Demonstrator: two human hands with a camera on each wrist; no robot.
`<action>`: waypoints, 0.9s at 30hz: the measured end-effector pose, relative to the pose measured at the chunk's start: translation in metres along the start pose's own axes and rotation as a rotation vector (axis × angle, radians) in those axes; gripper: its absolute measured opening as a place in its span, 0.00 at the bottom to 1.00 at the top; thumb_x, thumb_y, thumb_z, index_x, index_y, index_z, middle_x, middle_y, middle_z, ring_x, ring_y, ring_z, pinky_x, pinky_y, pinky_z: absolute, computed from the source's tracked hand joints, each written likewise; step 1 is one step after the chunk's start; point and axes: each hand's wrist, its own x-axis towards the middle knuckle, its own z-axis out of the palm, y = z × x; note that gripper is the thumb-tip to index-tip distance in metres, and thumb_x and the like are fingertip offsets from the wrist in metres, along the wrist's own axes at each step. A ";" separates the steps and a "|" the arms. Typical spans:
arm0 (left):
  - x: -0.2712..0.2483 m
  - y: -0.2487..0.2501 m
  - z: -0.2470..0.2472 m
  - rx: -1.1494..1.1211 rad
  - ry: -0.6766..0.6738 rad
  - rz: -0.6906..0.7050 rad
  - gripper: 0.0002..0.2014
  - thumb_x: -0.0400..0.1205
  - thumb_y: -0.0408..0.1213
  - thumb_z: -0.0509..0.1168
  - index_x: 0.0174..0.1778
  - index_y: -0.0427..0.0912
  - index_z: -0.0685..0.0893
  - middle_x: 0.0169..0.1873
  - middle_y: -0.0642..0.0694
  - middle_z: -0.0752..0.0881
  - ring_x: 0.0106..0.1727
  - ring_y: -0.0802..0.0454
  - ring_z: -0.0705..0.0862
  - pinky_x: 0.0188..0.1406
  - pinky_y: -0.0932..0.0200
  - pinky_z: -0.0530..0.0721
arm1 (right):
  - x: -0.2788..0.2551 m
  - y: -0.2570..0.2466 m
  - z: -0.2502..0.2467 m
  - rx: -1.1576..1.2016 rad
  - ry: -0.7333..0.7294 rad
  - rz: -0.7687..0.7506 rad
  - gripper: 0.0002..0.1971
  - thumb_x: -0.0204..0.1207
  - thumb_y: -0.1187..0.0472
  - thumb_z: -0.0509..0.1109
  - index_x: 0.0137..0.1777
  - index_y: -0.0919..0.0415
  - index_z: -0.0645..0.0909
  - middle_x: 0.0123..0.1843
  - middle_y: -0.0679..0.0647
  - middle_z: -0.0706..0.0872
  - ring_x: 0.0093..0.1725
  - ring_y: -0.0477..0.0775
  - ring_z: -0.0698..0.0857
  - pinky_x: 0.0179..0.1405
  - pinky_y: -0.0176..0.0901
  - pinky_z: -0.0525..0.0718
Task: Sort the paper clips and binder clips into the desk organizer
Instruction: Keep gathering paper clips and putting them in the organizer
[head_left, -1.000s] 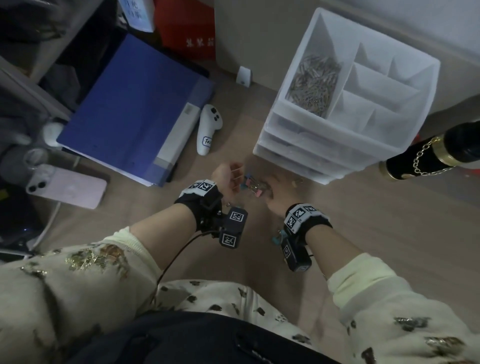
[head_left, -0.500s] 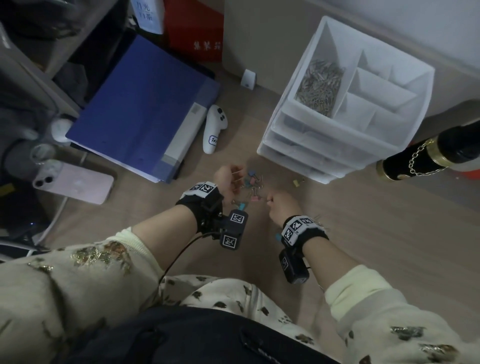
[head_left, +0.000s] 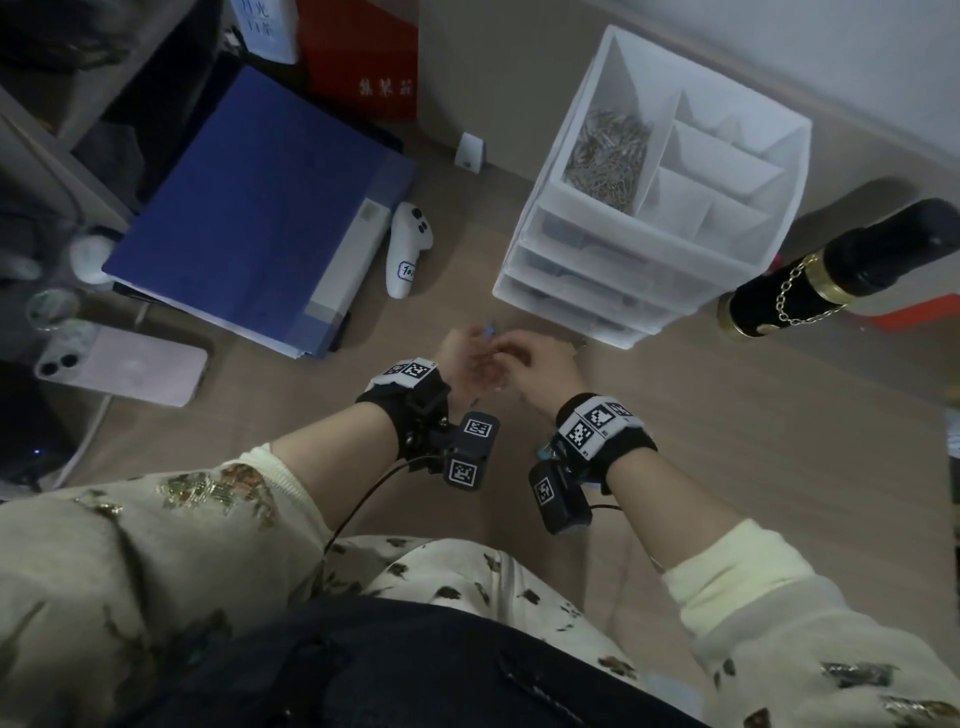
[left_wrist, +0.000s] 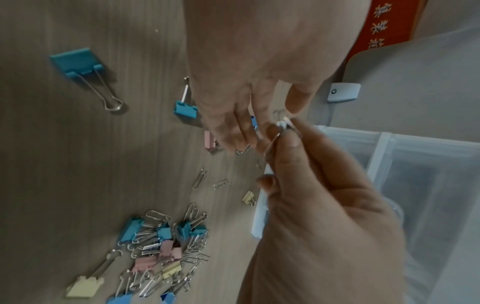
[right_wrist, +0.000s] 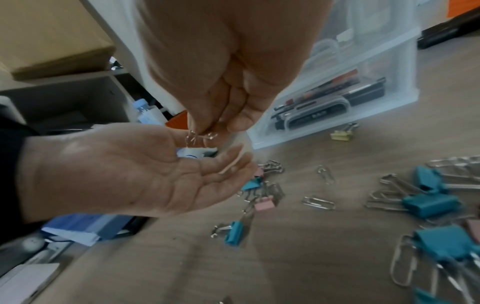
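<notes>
My left hand (head_left: 470, 349) lies open and palm up just above the wooden desk. Over its palm my right hand (head_left: 503, 359) pinches a few silver paper clips (right_wrist: 198, 137) between thumb and fingertips. The left wrist view shows the same pinch (left_wrist: 280, 127) beside my straight left fingers (left_wrist: 235, 131). A mixed heap of paper clips and coloured binder clips (left_wrist: 161, 253) lies on the desk below. The white desk organizer (head_left: 670, 247) stands behind my hands, with a pile of paper clips (head_left: 608, 150) in its left top compartment.
A big blue binder clip (left_wrist: 78, 61) and loose clips (right_wrist: 318, 202) are scattered on the desk. A blue folder (head_left: 260, 208), white controller (head_left: 408, 249) and pink phone (head_left: 130, 366) lie left. A black bottle with a gold chain (head_left: 810, 280) lies right.
My right hand has come up from the heap and moved left over my left palm, carrying paper clips. The left hand has barely moved.
</notes>
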 end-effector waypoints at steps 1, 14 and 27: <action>-0.001 -0.001 -0.001 -0.013 -0.020 -0.001 0.17 0.87 0.40 0.52 0.42 0.34 0.81 0.35 0.38 0.85 0.34 0.46 0.83 0.38 0.55 0.77 | 0.000 -0.004 0.001 0.003 -0.005 -0.036 0.10 0.77 0.67 0.68 0.54 0.60 0.87 0.52 0.55 0.90 0.49 0.48 0.86 0.54 0.33 0.81; 0.005 0.010 -0.032 -0.048 0.095 -0.045 0.16 0.85 0.37 0.48 0.30 0.43 0.69 0.10 0.54 0.64 0.09 0.60 0.60 0.11 0.74 0.56 | 0.000 0.060 0.003 -0.331 -0.022 0.368 0.21 0.73 0.56 0.71 0.65 0.60 0.75 0.65 0.60 0.80 0.61 0.62 0.80 0.61 0.52 0.79; 0.014 0.007 -0.041 -0.060 0.141 -0.062 0.15 0.84 0.35 0.48 0.32 0.42 0.72 0.11 0.54 0.66 0.10 0.59 0.61 0.12 0.70 0.58 | -0.002 0.058 0.031 -0.512 -0.160 0.254 0.06 0.77 0.68 0.64 0.50 0.61 0.79 0.54 0.61 0.82 0.54 0.62 0.81 0.51 0.48 0.77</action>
